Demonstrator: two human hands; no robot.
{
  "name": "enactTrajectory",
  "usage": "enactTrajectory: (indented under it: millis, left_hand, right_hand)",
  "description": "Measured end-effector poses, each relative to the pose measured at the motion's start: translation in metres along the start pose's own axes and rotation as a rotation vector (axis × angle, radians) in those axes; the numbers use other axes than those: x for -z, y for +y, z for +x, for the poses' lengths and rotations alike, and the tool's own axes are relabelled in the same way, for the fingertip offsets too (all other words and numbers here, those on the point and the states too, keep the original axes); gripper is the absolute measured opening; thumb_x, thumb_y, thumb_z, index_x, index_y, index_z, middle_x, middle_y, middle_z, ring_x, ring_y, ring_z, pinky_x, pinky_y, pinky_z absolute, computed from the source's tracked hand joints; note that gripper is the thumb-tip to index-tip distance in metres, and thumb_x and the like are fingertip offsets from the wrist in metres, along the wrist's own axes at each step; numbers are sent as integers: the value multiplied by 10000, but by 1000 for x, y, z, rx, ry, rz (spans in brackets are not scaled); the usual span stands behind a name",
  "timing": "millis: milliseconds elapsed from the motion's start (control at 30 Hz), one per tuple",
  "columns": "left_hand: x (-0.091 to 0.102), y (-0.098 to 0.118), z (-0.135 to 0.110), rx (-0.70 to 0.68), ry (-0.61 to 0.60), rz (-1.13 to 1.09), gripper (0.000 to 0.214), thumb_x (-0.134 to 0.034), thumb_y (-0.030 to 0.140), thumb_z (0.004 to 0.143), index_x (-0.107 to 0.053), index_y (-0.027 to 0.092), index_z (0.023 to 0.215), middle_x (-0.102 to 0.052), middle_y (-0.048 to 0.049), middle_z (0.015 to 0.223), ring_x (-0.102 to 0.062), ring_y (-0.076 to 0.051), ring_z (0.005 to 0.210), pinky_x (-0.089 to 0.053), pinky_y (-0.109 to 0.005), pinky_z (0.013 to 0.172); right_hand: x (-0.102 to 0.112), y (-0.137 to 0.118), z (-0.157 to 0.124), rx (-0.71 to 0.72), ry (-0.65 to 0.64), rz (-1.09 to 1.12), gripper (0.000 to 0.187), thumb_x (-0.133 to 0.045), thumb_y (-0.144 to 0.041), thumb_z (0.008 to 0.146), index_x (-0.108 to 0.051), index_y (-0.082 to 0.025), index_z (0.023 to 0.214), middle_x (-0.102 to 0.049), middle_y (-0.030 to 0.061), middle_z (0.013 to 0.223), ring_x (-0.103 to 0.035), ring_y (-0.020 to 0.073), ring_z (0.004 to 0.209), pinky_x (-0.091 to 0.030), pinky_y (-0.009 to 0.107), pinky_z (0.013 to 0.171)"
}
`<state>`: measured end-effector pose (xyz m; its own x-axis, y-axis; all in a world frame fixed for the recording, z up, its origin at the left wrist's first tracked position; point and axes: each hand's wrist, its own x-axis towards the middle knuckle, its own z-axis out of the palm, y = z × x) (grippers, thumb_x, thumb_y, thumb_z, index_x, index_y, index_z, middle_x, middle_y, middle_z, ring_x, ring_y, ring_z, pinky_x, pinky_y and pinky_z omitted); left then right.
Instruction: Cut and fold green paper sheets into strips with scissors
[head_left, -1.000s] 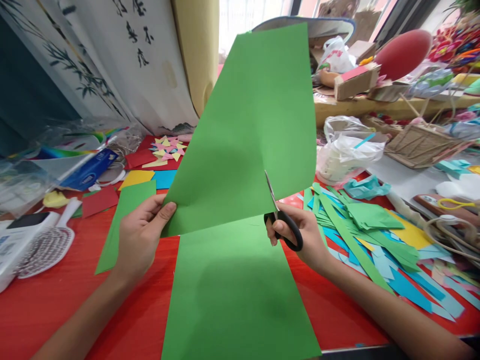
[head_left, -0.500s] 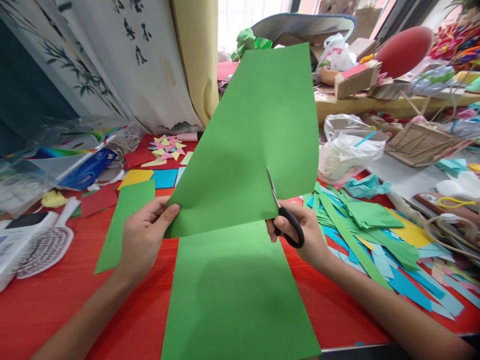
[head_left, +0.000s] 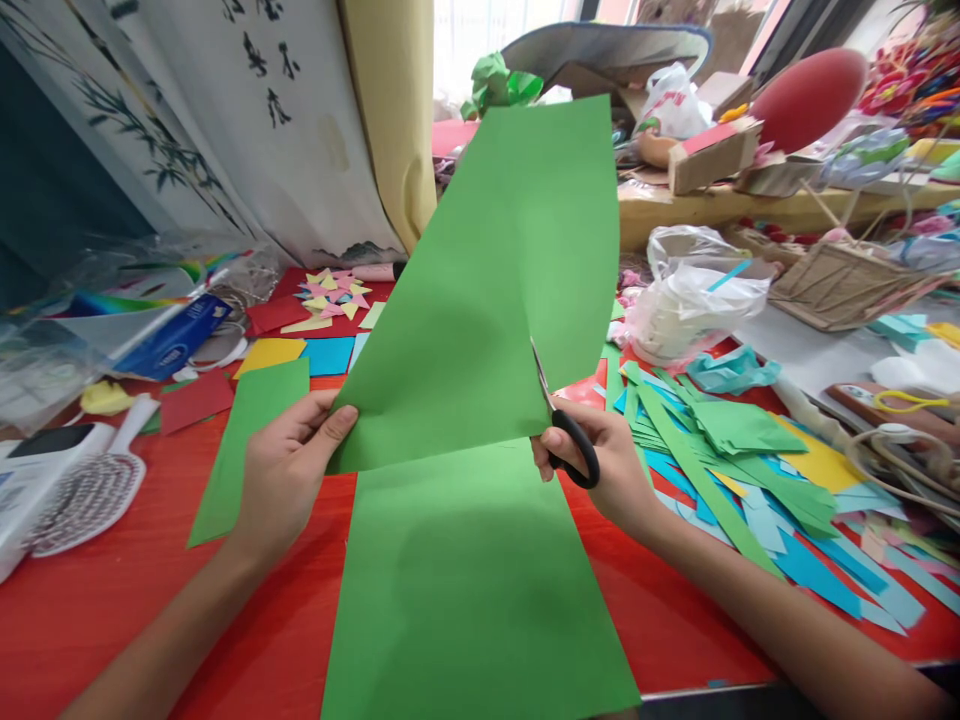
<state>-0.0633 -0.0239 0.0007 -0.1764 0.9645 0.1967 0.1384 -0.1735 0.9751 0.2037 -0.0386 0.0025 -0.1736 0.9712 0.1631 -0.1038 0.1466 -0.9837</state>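
Observation:
A large green paper sheet (head_left: pixel 480 270) is held up in front of me, its lower left corner pinched between the thumb and fingers of my left hand (head_left: pixel 296 460). My right hand (head_left: pixel 600 450) is closed round the black handles of a pair of scissors (head_left: pixel 576 452). The blades reach into the sheet from its lower edge, and the part right of them bends away. Beneath lies a second green sheet (head_left: pixel 480 590) flat on the red table (head_left: pixel 277 640). Part of its far end is hidden by the raised sheet.
Paper strips and offcuts (head_left: pixel 720 460) pile up on the right, near a white plastic bag (head_left: pixel 690 290). On the left lie a folded green paper (head_left: pixel 259 440), a hairbrush (head_left: pixel 97 490) and a blue packet (head_left: pixel 172 335). Small paper triangles (head_left: pixel 335 296) sit farther back.
The right flap of the raised sheet has swung left and bends more, uncovering more of the plastic bag. My right hand and scissors have shifted slightly left; my left hand stays nearly still.

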Motion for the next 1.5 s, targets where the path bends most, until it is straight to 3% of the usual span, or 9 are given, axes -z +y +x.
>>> enactTrajectory:
  millis: [300, 433, 633, 800, 933, 1033, 1100, 1267, 1500]
  left_hand:
    - [-1, 4, -2, 37, -96, 42, 227, -682, 384, 755, -697, 255, 942, -711, 38, 867, -606, -88, 711, -482, -166, 630]
    - [-4, 3, 3, 105, -57, 1, 279, -700, 377, 731, -689, 226, 965, -712, 9, 913, -621, -121, 758, -490, -211, 672]
    - [3, 2, 20, 287, -27, 15, 238, -708, 311, 709, -680, 182, 907, -717, -31, 899, -641, -161, 816, -498, -266, 760]
    - [20, 4, 34, 405, -95, 41, 327, -733, 309, 672, -668, 197, 972, -724, -18, 870, -649, -139, 734, -506, -237, 729]
    - [34, 8, 39, 446, -237, 204, 371, -736, 371, 647, -676, 212, 977, -721, -22, 829, -646, -163, 707, -492, -228, 613]
    - [45, 7, 41, 396, -472, 525, 344, -715, 441, 638, -711, 220, 901, -706, -32, 774, -626, -185, 674, -450, -222, 533]
    - [49, 6, 41, 330, -597, 706, 316, -699, 466, 639, -725, 237, 854, -708, -43, 808, -632, -200, 713, -455, -222, 558]
    - [41, 1, 38, 231, -747, 792, 326, -628, 501, 688, -720, 258, 886, -710, -58, 945, -655, -215, 787, -469, -222, 572]
    - [-9, -2, 52, 274, -769, 749, 351, -646, 515, 643, -713, 231, 837, -672, -66, 830, -578, -168, 620, -390, -227, 462]
  right_hand:
    - [5, 7, 1, 7, -38, 5, 321, -626, -442, 805, -483, -179, 687, -535, -33, 552, -527, 85, 503, -384, 213, 494]
    - [4, 3, 3, -7, -82, -45, 358, -611, -502, 795, -496, -172, 716, -553, -18, 574, -519, 87, 510, -368, 216, 483]
    - [14, 2, 11, -248, -364, -173, 420, -598, -520, 800, -591, -142, 983, -583, 4, 661, -550, 109, 577, -409, 244, 558]
    - [30, -2, 19, -98, -471, -39, 550, -532, -640, 780, -597, -146, 1012, -569, 11, 656, -530, 118, 553, -375, 244, 510]
    - [37, -8, 24, 29, -247, 162, 589, -472, -713, 755, -572, -231, 1079, -549, 15, 747, -519, 137, 641, -364, 238, 495]
    - [40, -3, 31, -6, 14, 153, 491, -486, -629, 799, -555, -232, 1080, -518, 20, 794, -512, 137, 705, -396, 228, 523]
    - [41, 6, 35, -53, 99, 110, 436, -508, -567, 815, -547, -217, 1072, -512, 23, 809, -512, 133, 726, -407, 215, 523]
    - [32, 28, 37, -180, 70, 52, 462, -557, -552, 787, -521, -181, 1059, -530, 25, 823, -535, 138, 749, -503, 259, 618]
    - [24, 34, 33, -128, 6, -29, 470, -548, -577, 791, -526, -173, 1030, -527, 6, 780, -539, 119, 716, -508, 263, 653]
